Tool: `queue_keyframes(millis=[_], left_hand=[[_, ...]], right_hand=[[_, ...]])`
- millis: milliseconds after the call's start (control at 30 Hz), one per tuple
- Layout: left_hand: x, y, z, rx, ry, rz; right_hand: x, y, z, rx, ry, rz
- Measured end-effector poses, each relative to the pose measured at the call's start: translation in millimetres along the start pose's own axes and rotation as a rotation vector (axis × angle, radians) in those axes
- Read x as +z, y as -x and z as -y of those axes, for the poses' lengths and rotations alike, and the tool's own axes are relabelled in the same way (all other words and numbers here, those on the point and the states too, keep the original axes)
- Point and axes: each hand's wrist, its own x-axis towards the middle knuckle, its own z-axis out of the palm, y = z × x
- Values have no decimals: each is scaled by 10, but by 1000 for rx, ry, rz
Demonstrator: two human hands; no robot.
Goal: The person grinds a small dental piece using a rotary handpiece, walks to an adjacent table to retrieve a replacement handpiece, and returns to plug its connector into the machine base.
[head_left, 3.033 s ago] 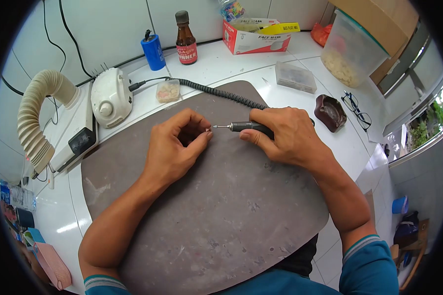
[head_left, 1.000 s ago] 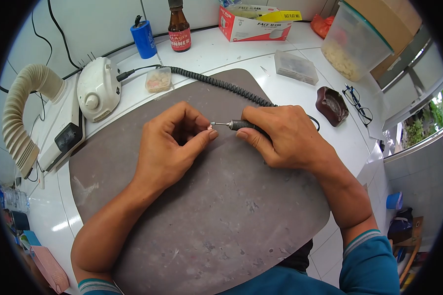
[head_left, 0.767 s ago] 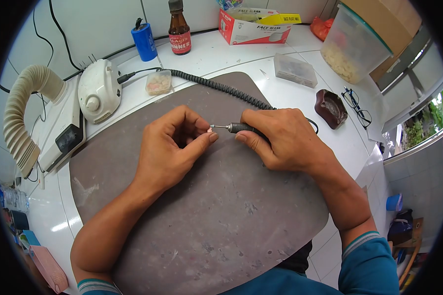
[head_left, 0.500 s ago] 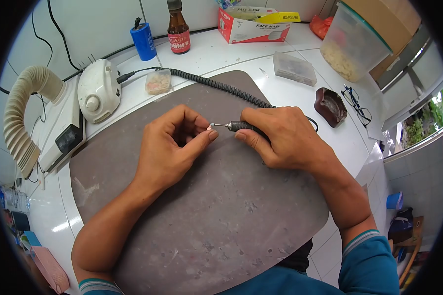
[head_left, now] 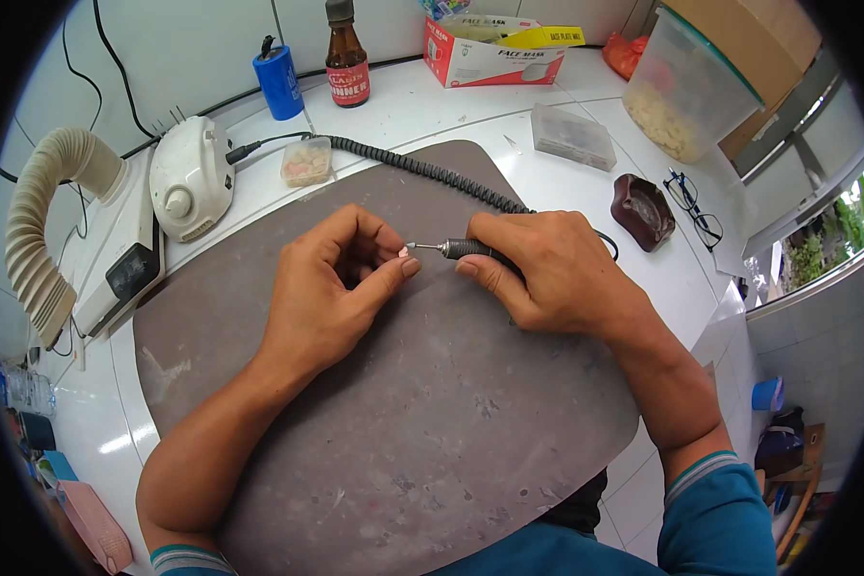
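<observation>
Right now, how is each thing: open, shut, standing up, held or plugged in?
Left hand: pinching a small pale piece
Right hand: gripping the handpiece
Handpiece: held, tip at the small pale piece; can't tell if spinning
Coiled cord: plugged into the white control box
Brown bottle: standing, capped
Blue cylinder: standing
Face mask box: open
Flat clear case: lying flat, looks shut

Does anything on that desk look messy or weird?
A little: the brown mat is scuffed and spotted, and a yellow packet sits crookedly at the open face mask box, poking past its end. The tool in the right hand looks fine, and I see no spill.
</observation>
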Motion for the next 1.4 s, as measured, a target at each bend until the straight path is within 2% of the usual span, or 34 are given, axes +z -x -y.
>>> queue_keyframes(millis=[1000,1400], left_hand=[[11,12,-6,24,-25,-1],[28,11,-23,21,-16,-18]], right_hand=[[-1,1,10,-13,-3,-12],[7,10,-41,-6,1,-85]])
